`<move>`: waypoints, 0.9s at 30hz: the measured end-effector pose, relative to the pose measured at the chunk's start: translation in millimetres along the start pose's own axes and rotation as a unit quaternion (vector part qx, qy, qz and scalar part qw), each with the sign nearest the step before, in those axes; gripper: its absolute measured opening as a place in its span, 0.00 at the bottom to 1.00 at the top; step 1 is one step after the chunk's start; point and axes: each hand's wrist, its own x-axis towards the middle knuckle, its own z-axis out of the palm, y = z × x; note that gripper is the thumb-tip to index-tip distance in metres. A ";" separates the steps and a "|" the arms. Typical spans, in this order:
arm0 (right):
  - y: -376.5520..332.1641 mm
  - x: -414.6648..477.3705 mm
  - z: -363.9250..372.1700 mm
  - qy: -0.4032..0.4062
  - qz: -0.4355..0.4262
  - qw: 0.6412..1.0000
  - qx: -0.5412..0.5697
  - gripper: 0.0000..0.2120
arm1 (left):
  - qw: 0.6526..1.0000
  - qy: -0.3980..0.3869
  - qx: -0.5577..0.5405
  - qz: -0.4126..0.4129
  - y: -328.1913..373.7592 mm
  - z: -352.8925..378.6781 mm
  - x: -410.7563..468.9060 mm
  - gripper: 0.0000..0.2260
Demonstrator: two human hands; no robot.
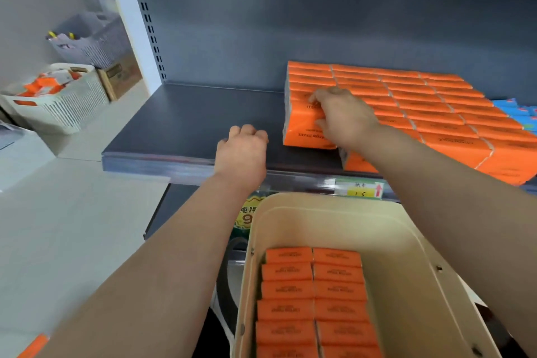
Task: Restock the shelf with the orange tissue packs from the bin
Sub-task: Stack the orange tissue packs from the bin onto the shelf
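1. Far left of the shelf [189, 125], I am seeing a white slotted basket [58, 107] sitting on the floor with orange-and-white packets in it.
2. Behind it, nearer the shelf's perforated post, a grey basket [93, 43] and a cardboard box [119, 78] are standing.
3. My left hand [242, 151] is hovering over the shelf's front edge, about mid-width. Its fingers are curling under and holding nothing. I cannot tell whether they are touching the board.
4. Just right of that hand, one orange tissue pack [305, 128] is lying flat on the shelf near its front, at the left end of the stock.
5. My right hand [340, 116] is gripping that pack, with fingers bending over its top and the thumb pressing its near side.
6. Below the shelf's front rail, the beige bin [319, 206] is sitting close to me. The binned packs [313, 299] are lying in two columns inside it.
7. On the shelf's front rail, above the bin, a yellow price tag [360, 190] is showing.
8. Across the right half of the shelf, the stocked orange packs [430, 107] are lying in tight rows, from the back panel to the front edge.
9. At the shelf's right end, blue packs [520, 113] are peeking in beside the orange ones.
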 end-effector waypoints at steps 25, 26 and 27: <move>2.2 -96.3 55.7 0.029 -0.141 0.989 -0.028 0.25 | 0.981 0.043 -0.175 0.066 9.0 -1.6 -16.2 0.15; 5.7 -121.8 64.2 -0.010 -0.134 0.990 -0.031 0.25 | 0.982 0.009 -0.166 0.087 16.8 4.6 -29.8 0.15; 10.6 -147.1 72.8 -0.048 -0.127 0.990 -0.034 0.25 | 0.982 -0.028 -0.154 0.107 24.5 12.2 -45.0 0.15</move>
